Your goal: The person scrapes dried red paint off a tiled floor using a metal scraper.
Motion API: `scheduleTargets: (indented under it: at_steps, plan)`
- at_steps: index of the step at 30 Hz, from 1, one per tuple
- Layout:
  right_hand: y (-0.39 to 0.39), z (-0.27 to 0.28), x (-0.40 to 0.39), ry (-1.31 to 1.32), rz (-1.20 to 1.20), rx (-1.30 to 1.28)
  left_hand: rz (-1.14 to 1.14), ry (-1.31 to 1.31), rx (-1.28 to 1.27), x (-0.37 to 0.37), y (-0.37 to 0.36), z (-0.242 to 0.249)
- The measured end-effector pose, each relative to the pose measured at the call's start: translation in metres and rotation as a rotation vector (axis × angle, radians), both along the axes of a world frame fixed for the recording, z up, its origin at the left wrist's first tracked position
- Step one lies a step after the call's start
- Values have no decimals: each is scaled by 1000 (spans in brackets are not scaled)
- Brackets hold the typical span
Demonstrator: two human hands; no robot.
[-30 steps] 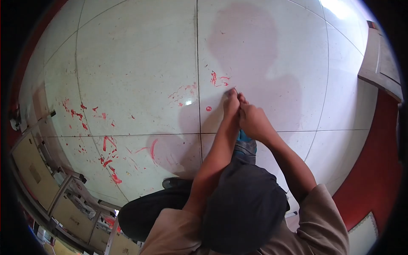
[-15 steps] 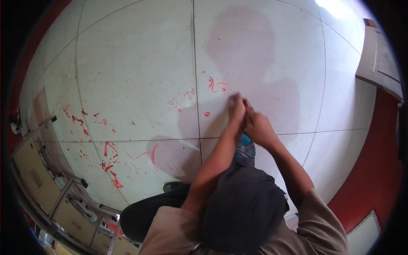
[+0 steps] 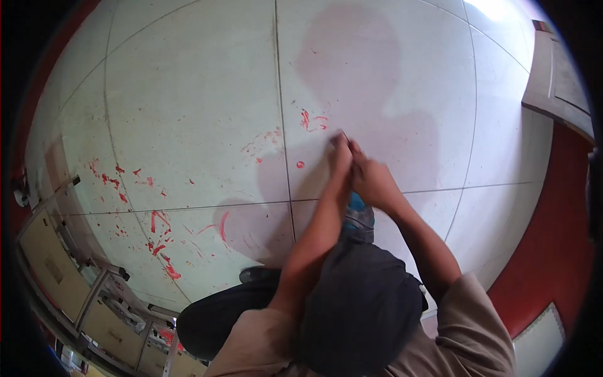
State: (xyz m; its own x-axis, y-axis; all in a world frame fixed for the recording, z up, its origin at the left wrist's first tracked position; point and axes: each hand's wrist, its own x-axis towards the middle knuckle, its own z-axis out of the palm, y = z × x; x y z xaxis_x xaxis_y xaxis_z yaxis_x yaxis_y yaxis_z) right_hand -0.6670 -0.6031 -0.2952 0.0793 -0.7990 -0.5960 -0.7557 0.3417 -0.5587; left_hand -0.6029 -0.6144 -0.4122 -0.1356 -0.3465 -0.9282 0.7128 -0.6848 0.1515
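Observation:
My right hand (image 3: 375,181) is closed in front of my shoe, its fingers pointing forward around something thin and dark that is mostly hidden. Pressed against it is my left hand (image 3: 340,156), low over the white tiled floor (image 3: 402,151). Its fingers are curled and blurred, near the thin tip; what they hold cannot be made out. Red smears (image 3: 306,119) mark the tile just ahead and left of my hands. A small red spot (image 3: 300,164) lies to the left.
Many red splatters (image 3: 160,229) spread over the floor at left. A metal-framed rack with beige panels (image 3: 53,267) stands at lower left. A grey wooden piece (image 3: 559,81) and a red wall (image 3: 534,220) are at right. My blue-grey shoe (image 3: 359,217) is under my wrists.
The view has shifted slightly, so the floor marks sit a little further left and up. My hands stay together, a little further forward and left in view.

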Motion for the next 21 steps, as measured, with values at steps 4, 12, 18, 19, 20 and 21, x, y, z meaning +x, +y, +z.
scheduleTargets:
  at_steps: [4,12,18,19,20,21]
  plan:
    - [-27,5,10,-47,29,144,126,125,-49,19,-21,-10]
    - [-54,4,31,-95,89,50,121,65,-137,38,-37,-23]
    - [-43,19,37,-2,88,107,135,66,-42,33,-23,3]
    - [-40,16,36,-3,65,90,194,209,90,37,-34,-5]
    - [-37,10,35,-3,42,63,165,158,47,33,-33,-1]
    - [-33,4,33,-4,23,38,141,105,7,30,-26,6]
